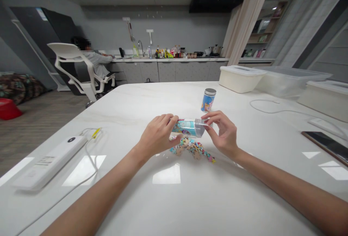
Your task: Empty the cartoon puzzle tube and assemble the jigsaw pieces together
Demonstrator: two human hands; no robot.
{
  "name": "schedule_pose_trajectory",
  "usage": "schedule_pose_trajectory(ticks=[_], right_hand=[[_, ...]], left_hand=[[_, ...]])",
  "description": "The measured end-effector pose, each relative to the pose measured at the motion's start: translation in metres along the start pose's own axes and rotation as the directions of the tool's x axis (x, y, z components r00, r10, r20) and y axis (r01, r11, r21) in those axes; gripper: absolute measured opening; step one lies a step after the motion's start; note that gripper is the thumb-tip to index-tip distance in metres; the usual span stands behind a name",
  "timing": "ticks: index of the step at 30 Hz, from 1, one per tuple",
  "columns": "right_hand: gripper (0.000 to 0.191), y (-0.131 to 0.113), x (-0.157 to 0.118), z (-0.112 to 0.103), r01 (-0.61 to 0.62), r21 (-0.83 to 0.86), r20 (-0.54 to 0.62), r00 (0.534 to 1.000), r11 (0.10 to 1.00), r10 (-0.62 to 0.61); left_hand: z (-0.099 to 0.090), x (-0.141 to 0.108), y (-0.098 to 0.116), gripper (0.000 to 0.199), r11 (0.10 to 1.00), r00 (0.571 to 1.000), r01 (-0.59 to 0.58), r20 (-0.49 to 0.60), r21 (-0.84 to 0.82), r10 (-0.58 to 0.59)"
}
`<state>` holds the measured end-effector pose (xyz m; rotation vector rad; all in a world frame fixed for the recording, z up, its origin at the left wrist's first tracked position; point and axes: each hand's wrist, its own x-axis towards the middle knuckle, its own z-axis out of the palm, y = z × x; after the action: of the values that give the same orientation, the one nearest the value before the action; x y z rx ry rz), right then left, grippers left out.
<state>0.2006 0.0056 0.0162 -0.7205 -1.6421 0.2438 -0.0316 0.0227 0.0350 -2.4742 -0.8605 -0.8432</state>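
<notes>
My left hand (160, 131) is wrapped round a clear plastic jar (187, 128) with a light-blue picture label. The jar lies level in the air, its threaded mouth to the right and no lid on it. At that mouth, thumb and fingertips of my right hand (224, 134) pinch a thin, pale sheet (207, 122); its far end is hard to make out. Below the jar, a loose pile of small colourful jigsaw pieces (194, 150) lies on the white table (130, 199). Behind the right hand stands a second jar (208, 100), blue-labelled with a silver lid.
A white power strip (51, 161) with a cable lies at the left. To the right are a phone (328, 145), a white cable (285, 111) and lidded storage boxes (240, 80). Beyond the table, a person (99, 63) sits in a white-framed chair by the kitchen counter (174, 60).
</notes>
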Motion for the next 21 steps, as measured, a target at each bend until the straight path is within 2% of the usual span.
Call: schedule_pose_trajectory(ticks=[7,9,12,14,17,19,21], right_hand=[[0.009,0.001,0.0,0.001,-0.034,0.074,-0.077,0.996,0.997,0.04],[0.011,0.003,0.004,0.0,-0.075,0.1,-0.15,0.985,0.992,0.089],[0.021,0.009,0.011,-0.002,-0.162,0.147,-0.278,0.94,0.976,0.198],[0.031,0.014,0.014,-0.002,-0.221,0.195,-0.302,0.913,0.955,0.273],[0.035,0.021,0.013,-0.001,-0.354,0.28,-0.223,0.88,0.892,0.419],[0.036,0.023,0.01,0.001,-0.448,0.319,-0.137,0.851,0.836,0.508],[0.037,0.024,0.007,0.003,-0.51,0.334,-0.071,0.825,0.793,0.561]], left_hand=[[-0.004,0.0,-0.011,0.038,0.997,0.999,0.035,0.0,0.074,-0.035],[-0.005,-0.002,-0.019,0.037,0.992,0.996,0.085,-0.003,0.093,-0.085],[-0.004,-0.007,-0.034,0.036,0.971,0.977,0.211,0.019,0.112,-0.214],[-0.001,-0.01,-0.044,0.036,0.93,0.931,0.356,0.05,0.093,-0.361],[0.008,-0.017,-0.056,0.035,0.802,0.8,0.597,0.1,-0.018,-0.592],[0.015,-0.022,-0.063,0.04,0.698,0.705,0.708,0.151,-0.104,-0.693],[0.021,-0.026,-0.07,0.043,0.631,0.644,0.765,0.192,-0.133,-0.741]])
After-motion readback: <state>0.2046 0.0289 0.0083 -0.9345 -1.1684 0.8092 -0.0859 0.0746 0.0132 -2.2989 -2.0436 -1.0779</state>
